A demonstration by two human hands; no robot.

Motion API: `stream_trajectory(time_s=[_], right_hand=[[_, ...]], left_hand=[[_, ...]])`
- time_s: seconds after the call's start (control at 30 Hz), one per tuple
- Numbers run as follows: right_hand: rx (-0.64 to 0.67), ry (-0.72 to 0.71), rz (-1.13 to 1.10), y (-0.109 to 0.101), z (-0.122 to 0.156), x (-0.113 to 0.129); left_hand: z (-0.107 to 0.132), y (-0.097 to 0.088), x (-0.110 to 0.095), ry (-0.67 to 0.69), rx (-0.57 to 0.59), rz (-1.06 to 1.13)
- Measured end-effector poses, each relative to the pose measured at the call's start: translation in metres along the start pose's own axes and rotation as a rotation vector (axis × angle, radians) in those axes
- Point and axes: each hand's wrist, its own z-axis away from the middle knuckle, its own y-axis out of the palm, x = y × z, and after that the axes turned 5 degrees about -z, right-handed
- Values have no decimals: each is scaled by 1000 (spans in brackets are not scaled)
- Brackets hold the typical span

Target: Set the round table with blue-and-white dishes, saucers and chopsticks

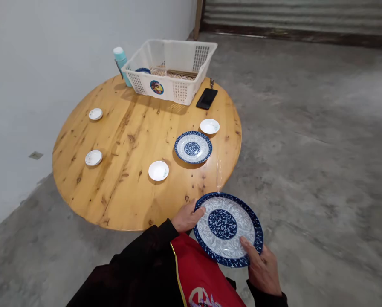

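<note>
Both hands hold a blue-and-white patterned plate point(227, 228) level in front of me, just off the near right edge of the round wooden table point(127, 140). My left hand point(187, 216) grips its left rim, thumb on top. My right hand point(264, 267) grips its lower right rim. A second matching plate point(192, 147) lies on the table's right side. Several small white dishes sit around it: one point(209, 126) behind that plate, one point(158, 170) in front of it, two at the left point(93, 157) point(95, 114).
A white plastic basket point(170, 70) stands at the table's far edge with a blue dish and chopsticks inside. A teal bottle point(120, 59) stands behind it, a black phone point(206, 98) to its right. White wall on the left, bare concrete floor on the right.
</note>
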Motion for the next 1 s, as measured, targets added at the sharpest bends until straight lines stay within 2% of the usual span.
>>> stream_trajectory(time_s=[0.13, 0.27, 0.47, 0.57, 0.8, 1.0], right_hand=[[43, -19, 83, 4, -51, 28], [78, -32, 93, 18, -89, 58], [190, -108, 83, 39, -138, 90], [248, -137, 117, 46, -165, 102], [410, -284, 196, 67, -236, 132], [520, -451, 499, 84, -292, 153]], left_hand=[[-27, -13, -9, -20, -93, -48], [-50, -30, -20, -61, -163, -149], [-74, -65, -42, -228, -169, -529], [-86, -78, -52, -297, -174, -632], [-124, -94, -58, -407, -282, -610], [-150, -107, -60, -469, -340, -556]])
